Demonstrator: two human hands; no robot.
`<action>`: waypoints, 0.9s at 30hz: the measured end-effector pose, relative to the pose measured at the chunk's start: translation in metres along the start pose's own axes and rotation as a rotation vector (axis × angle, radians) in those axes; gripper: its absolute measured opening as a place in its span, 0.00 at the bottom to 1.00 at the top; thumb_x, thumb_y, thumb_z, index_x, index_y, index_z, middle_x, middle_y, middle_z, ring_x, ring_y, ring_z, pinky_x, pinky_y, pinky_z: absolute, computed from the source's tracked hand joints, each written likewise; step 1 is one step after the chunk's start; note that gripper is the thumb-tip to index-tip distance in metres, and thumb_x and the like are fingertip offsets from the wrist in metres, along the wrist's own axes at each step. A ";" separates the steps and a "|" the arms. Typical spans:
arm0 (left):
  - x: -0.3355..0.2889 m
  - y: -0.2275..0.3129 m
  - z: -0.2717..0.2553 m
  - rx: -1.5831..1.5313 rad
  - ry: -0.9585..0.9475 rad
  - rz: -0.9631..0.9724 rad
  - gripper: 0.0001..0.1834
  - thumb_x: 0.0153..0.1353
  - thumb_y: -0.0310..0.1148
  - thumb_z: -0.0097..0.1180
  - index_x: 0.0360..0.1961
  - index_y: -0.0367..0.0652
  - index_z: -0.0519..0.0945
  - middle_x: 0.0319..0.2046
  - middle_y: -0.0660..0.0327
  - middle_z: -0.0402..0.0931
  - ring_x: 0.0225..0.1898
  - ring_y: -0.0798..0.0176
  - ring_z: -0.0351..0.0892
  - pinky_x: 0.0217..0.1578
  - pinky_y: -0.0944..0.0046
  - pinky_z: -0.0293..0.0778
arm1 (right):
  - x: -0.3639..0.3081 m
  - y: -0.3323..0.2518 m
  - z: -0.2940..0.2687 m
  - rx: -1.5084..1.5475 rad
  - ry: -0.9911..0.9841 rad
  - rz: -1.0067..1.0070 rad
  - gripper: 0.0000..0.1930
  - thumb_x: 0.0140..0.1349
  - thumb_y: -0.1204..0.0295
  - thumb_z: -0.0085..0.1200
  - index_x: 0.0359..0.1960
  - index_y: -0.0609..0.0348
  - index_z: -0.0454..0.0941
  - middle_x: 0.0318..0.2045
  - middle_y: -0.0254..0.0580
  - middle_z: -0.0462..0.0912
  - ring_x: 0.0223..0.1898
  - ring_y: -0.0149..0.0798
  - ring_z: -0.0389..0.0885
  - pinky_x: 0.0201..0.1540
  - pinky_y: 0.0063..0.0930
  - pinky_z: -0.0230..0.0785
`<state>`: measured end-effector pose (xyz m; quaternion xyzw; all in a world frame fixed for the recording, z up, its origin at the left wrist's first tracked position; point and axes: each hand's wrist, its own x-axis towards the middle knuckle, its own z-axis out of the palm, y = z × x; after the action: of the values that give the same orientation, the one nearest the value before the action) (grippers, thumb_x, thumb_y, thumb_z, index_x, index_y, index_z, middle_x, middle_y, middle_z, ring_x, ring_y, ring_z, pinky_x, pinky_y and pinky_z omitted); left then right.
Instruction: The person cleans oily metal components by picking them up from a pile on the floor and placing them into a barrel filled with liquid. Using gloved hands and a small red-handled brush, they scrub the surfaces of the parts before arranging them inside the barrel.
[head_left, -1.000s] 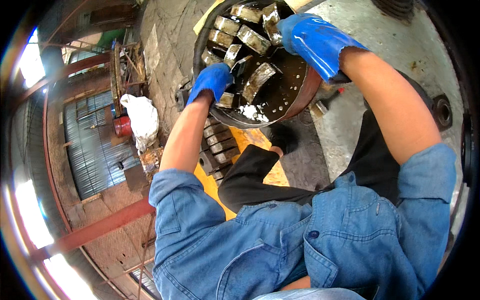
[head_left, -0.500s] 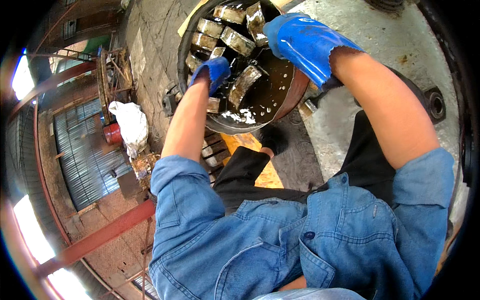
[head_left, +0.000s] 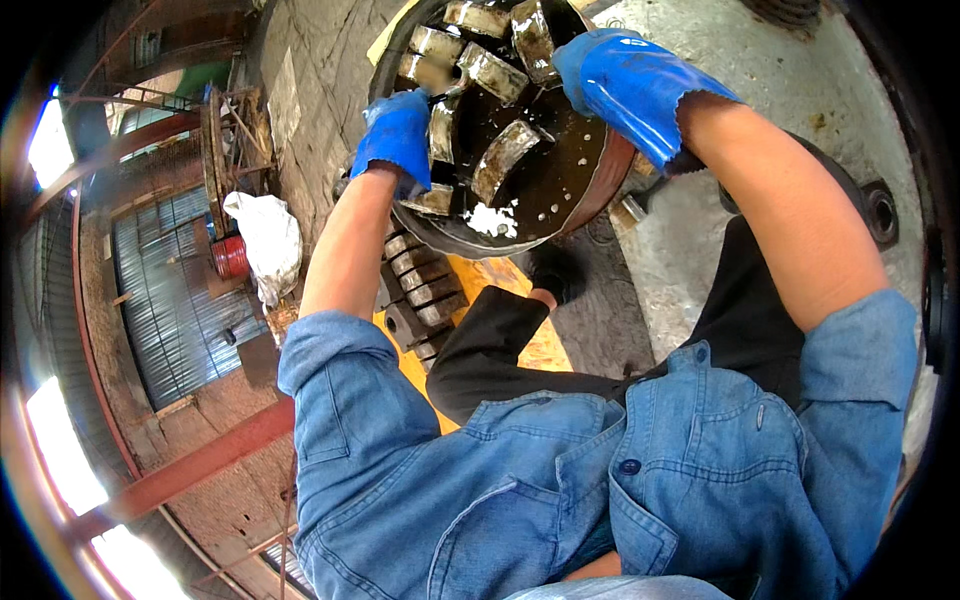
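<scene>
A round dark basin (head_left: 598, 190) of brown oily liquid holds several curved metal pieces, their surfaces wet and stained. Over its left side is my left hand (head_left: 395, 140) in a blue rubber glove, the fingers curled. A small blurred tan thing (head_left: 431, 74) shows just past those fingers; I cannot make out what it is. At the basin's right side, my right hand (head_left: 592, 75) wears the same kind of glove, close to an upright curved metal piece (head_left: 534, 42). Its fingers are turned away and hidden. Another curved piece (head_left: 503, 160) lies tilted in the liquid between my hands.
Below the basin, a stack of grooved metal parts (head_left: 424, 283) sits by a yellow surface (head_left: 540, 345). A grey metal surface (head_left: 680, 270) spreads to the right, with a dark ring-ended part (head_left: 880, 215) on it. At left are a white sack (head_left: 265, 245) and a red container (head_left: 229, 257).
My left hand has come up and left from among the metal pieces to the basin's left side. My right hand stays at the right side. The view has shifted slightly.
</scene>
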<state>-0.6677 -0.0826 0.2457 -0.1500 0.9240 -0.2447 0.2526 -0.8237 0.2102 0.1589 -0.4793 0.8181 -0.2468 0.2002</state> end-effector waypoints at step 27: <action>-0.088 -0.019 0.109 -0.182 -0.257 -0.269 0.22 0.77 0.46 0.39 0.65 0.59 0.77 0.52 0.40 0.84 0.55 0.35 0.84 0.55 0.41 0.79 | -0.018 -0.019 -0.004 -0.212 0.097 -0.216 0.09 0.42 0.69 0.70 0.27 0.56 0.89 0.26 0.51 0.87 0.31 0.52 0.89 0.32 0.43 0.79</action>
<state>-0.5332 -0.1042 0.2085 -0.3244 0.8741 -0.1709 0.3187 -0.8052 0.2187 0.1751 -0.5704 0.7920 -0.2019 0.0809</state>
